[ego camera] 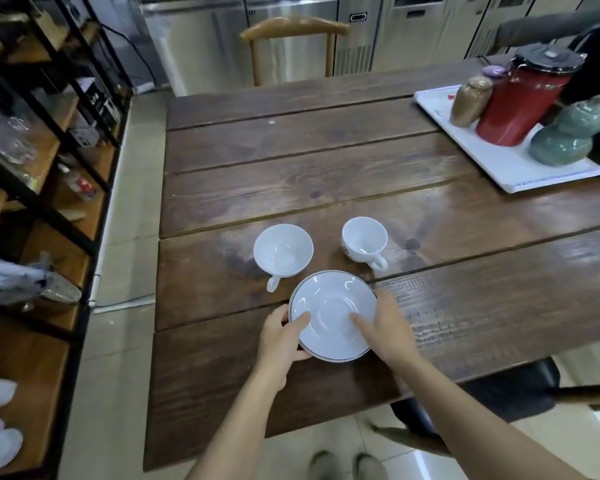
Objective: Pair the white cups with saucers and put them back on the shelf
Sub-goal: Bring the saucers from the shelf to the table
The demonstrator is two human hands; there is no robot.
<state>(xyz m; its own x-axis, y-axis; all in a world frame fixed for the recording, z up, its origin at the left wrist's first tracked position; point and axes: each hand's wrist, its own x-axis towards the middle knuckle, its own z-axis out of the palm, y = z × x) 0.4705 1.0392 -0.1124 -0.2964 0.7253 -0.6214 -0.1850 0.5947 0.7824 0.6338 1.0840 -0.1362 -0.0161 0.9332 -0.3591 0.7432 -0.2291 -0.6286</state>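
Observation:
A white saucer (pixel 333 299) with a thin dark rim sits on the dark wooden table (pixel 291 161), near its front edge. My left hand (pixel 283 336) grips its left rim, thumb on top. My right hand (pixel 387 329) holds its right rim, with a finger lying on the saucer's face. A second rim seems to show underneath at the front left, so it may be a stack. Just beyond the saucer stand two empty white cups: a wide cup (pixel 283 251) on the left and a smaller cup (pixel 364 240) on the right, both with handles pointing toward me.
A black-framed wooden shelf (pixel 49 209) runs along the left, holding glassware and white items. A white tray (pixel 499 161) at the table's far right carries a red jug (pixel 520 102), a gold jar and a green pot. A wooden chair (pixel 293 29) stands at the far end.

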